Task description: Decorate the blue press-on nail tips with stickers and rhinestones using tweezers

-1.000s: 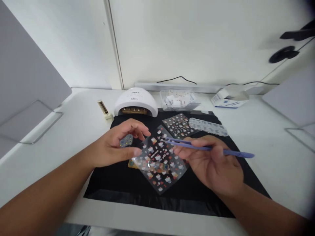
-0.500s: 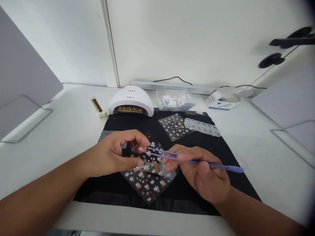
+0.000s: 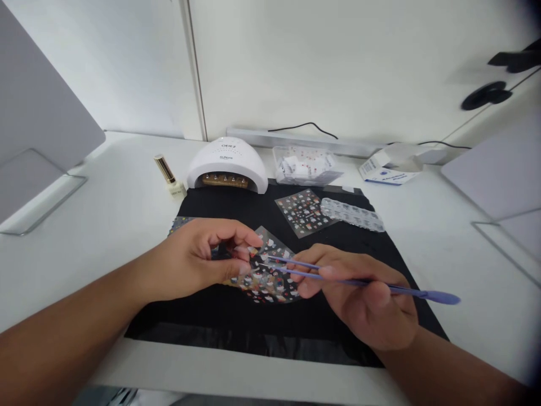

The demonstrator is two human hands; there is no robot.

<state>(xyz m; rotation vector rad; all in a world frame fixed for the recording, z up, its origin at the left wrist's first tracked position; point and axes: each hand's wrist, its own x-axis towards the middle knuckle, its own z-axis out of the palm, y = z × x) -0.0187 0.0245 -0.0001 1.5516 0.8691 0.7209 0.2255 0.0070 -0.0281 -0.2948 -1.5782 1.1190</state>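
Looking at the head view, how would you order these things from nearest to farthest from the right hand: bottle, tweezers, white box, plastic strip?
1. Tweezers: nearest, held in the right hand.
2. Plastic strip: beyond the hand, on the dark mat.
3. White box: farther back, right side.
4. Bottle: farthest, left of the lamp.

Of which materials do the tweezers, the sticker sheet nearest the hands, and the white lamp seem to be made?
Tweezers: probably metal with smooth purple coating, as the tips look silvery.
Sticker sheet: likely glossy, clear plastic film; what lies beneath shows through.
White lamp: probably moulded plastic, from its smooth, evenly curved shell.
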